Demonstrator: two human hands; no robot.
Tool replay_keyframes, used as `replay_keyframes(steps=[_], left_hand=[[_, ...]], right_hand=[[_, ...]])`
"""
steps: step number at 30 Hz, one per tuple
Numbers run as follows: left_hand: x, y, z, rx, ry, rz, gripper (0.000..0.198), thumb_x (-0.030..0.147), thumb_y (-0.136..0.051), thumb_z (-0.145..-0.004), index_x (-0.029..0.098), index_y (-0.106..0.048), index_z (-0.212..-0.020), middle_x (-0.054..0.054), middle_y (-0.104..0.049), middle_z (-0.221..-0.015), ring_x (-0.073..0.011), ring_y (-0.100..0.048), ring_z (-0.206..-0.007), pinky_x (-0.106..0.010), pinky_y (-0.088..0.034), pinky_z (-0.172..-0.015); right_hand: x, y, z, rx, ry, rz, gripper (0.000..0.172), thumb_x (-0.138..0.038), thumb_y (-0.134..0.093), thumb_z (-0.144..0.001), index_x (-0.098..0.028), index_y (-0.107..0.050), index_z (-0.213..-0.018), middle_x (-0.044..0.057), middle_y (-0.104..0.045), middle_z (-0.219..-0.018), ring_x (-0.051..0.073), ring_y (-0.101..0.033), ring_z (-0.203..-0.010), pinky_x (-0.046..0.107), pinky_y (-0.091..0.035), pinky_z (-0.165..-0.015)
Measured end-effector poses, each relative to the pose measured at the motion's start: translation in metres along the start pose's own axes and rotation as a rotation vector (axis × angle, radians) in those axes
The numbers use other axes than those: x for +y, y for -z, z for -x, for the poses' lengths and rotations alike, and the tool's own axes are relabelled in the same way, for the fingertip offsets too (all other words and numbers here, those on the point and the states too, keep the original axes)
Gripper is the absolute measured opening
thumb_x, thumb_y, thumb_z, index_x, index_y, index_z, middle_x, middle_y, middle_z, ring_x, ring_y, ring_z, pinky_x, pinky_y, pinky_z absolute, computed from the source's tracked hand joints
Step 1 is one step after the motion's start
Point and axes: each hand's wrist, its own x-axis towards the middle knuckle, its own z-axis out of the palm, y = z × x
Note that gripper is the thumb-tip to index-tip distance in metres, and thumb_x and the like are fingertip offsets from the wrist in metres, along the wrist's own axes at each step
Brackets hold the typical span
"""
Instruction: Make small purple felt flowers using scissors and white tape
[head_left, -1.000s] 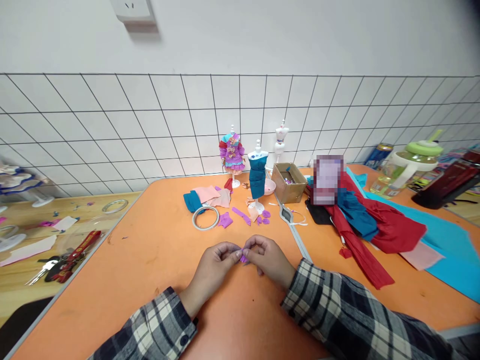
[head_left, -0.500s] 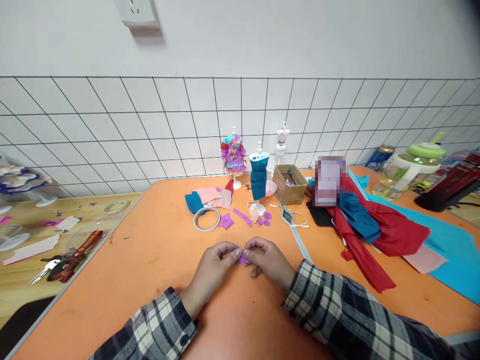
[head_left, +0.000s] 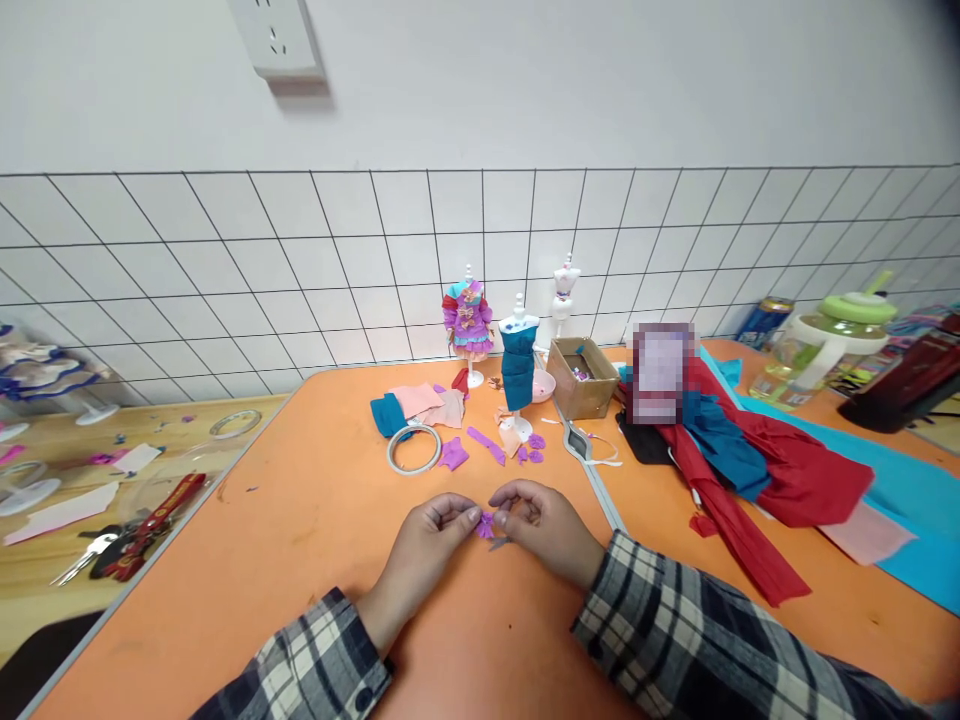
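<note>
My left hand (head_left: 427, 545) and my right hand (head_left: 544, 530) meet over the orange table (head_left: 300, 560), both pinched on a small purple fabric piece (head_left: 486, 524) held between their fingertips. Something thin and grey shows just under my right fingers; I cannot make it out. Beyond my hands lie purple scraps (head_left: 487, 447), a white tape ring (head_left: 414, 449), and teal and pink fabric bits (head_left: 416, 405). A mini mannequin in a teal dress (head_left: 517, 362) stands behind them, beside one in a purple dress (head_left: 467, 320).
A bare white mannequin (head_left: 565, 285) and a small cardboard box (head_left: 580, 377) stand at the back. Red, teal and cyan cloth (head_left: 757, 460) spreads on the right, near a green-lidded jug (head_left: 825, 345). On the left wooden table lie keys with a red strap (head_left: 127, 530).
My hands stay pinched on the purple piece, drawing very slightly apart. The view has tilted a little, so everything sits lower in the frame.
</note>
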Motion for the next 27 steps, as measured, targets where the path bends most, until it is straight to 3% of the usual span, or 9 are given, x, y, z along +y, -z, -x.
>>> replay_keyframes(steps=[5, 10, 15, 19, 21, 23, 27], left_hand=[[0.001, -0.002, 0.000, -0.013, -0.026, -0.042, 0.024, 0.039, -0.067, -0.071, 0.015, -0.069, -0.070, -0.005, -0.071, -0.072, -0.0186, -0.063, -0.069, -0.028, -0.049, -0.071], [0.001, -0.002, 0.000, -0.015, 0.000, 0.006, 0.030, 0.039, -0.069, -0.070, 0.016, -0.071, -0.088, -0.008, -0.074, -0.089, -0.0216, -0.066, -0.082, -0.031, -0.050, -0.078], [0.001, -0.002, 0.001, -0.040, -0.003, -0.030, 0.024, 0.039, -0.070, -0.071, 0.015, -0.071, -0.072, -0.006, -0.072, -0.074, -0.0200, -0.064, -0.072, -0.029, -0.050, -0.072], [-0.002, -0.002, 0.001, -0.004, 0.026, 0.002, 0.023, 0.037, -0.070, -0.070, 0.015, -0.073, -0.076, -0.006, -0.072, -0.075, -0.0190, -0.064, -0.071, -0.028, -0.050, -0.069], [-0.003, -0.001, 0.000, 0.003, 0.031, 0.002, 0.022, 0.036, -0.069, -0.070, 0.015, -0.073, -0.076, -0.005, -0.073, -0.074, -0.0188, -0.064, -0.069, -0.027, -0.050, -0.067], [-0.002, 0.001, -0.002, 0.019, 0.004, -0.035, 0.019, 0.034, -0.069, -0.070, 0.016, -0.073, -0.074, -0.005, -0.073, -0.073, -0.0189, -0.064, -0.069, -0.027, -0.050, -0.068], [0.000, 0.006, -0.004, 0.044, -0.050, -0.111, 0.016, 0.031, -0.067, -0.071, 0.017, -0.073, -0.074, -0.006, -0.075, -0.078, -0.0207, -0.066, -0.075, -0.029, -0.050, -0.074]], right_hand=[[0.008, -0.009, -0.002, 0.003, -0.041, -0.067, 0.014, -0.031, -0.064, -0.075, -0.017, -0.060, -0.074, -0.001, -0.058, -0.062, 0.009, -0.047, -0.051, 0.022, -0.041, -0.051], [0.009, -0.010, -0.003, -0.012, -0.071, -0.312, 0.022, -0.037, -0.065, -0.073, -0.018, -0.055, -0.076, -0.001, -0.057, -0.069, 0.013, -0.058, -0.063, 0.028, -0.050, -0.062], [0.010, -0.014, -0.002, -0.039, -0.058, -0.321, 0.025, -0.041, -0.066, -0.074, -0.019, -0.055, -0.076, -0.003, -0.054, -0.067, 0.012, -0.056, -0.061, 0.029, -0.052, -0.064], [0.009, -0.014, -0.002, -0.021, -0.060, -0.268, 0.022, -0.039, -0.063, -0.075, -0.019, -0.053, -0.075, -0.003, -0.052, -0.068, 0.010, -0.052, -0.059, 0.027, -0.051, -0.062], [0.005, -0.007, -0.001, -0.031, -0.030, -0.126, 0.018, -0.036, -0.059, -0.078, -0.019, -0.054, -0.077, -0.002, -0.055, -0.070, 0.010, -0.050, -0.059, 0.026, -0.049, -0.060], [-0.001, 0.005, 0.000, -0.050, 0.057, 0.159, 0.014, -0.032, -0.059, -0.079, -0.019, -0.058, -0.085, 0.000, -0.059, -0.077, 0.011, -0.052, -0.063, 0.026, -0.046, -0.063], [-0.005, 0.033, 0.002, -0.188, 0.240, 0.758, 0.022, -0.025, -0.066, -0.075, -0.022, -0.063, -0.097, 0.004, -0.063, -0.093, 0.019, -0.057, -0.088, 0.031, -0.042, -0.076]])
